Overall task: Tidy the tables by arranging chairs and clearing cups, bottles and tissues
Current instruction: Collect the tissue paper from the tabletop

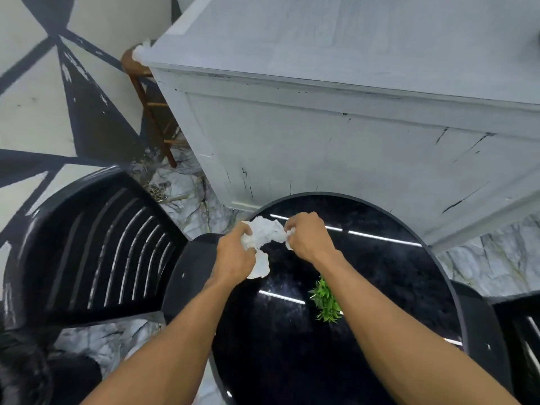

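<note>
A crumpled white tissue (266,234) is held between both hands above the far left part of a round glossy black table (380,267). My left hand (233,257) is closed on its left end, and a loose flap hangs below that hand. My right hand (306,238) pinches its right end. A black slatted plastic chair (96,247) stands to the left of the table, its seat edge tucked against the table's rim. Part of another black chair (523,331) shows at the right edge.
A small green plant (325,302) stands on the table near my right forearm. A tall white wooden counter (336,133) rises just beyond the table. A brown wooden stool (152,103) with white tissue (143,49) on it stands at the counter's left corner. The floor is marble.
</note>
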`<move>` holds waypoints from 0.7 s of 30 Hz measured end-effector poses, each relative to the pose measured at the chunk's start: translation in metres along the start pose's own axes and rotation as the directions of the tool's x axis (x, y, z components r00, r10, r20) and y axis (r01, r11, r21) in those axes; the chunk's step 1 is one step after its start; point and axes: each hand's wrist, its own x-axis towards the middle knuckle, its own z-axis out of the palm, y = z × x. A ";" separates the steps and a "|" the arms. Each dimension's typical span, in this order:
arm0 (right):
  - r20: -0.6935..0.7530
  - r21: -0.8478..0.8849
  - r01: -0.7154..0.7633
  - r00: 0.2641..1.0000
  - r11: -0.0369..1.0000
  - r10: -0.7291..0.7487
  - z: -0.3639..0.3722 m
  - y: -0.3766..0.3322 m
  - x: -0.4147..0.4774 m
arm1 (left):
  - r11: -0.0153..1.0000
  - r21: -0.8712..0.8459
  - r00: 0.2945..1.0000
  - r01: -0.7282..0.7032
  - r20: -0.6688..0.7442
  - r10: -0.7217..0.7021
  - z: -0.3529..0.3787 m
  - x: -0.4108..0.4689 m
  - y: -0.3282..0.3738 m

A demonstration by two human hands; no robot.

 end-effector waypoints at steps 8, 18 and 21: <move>0.007 -0.098 -0.196 0.980 0.976 0.197 0.074 -0.012 -0.028 | 0.933 0.301 0.959 -0.197 0.256 0.120 0.020 -0.013 -0.050; -0.070 0.002 -0.284 0.956 0.959 0.283 0.102 -0.008 -0.058 | 0.845 0.408 0.926 -0.346 0.294 0.237 0.030 -0.016 -0.064; -0.054 -0.091 -0.290 0.957 0.953 0.286 0.103 -0.007 -0.059 | 0.865 0.384 0.936 -0.321 0.266 0.229 0.028 -0.021 -0.061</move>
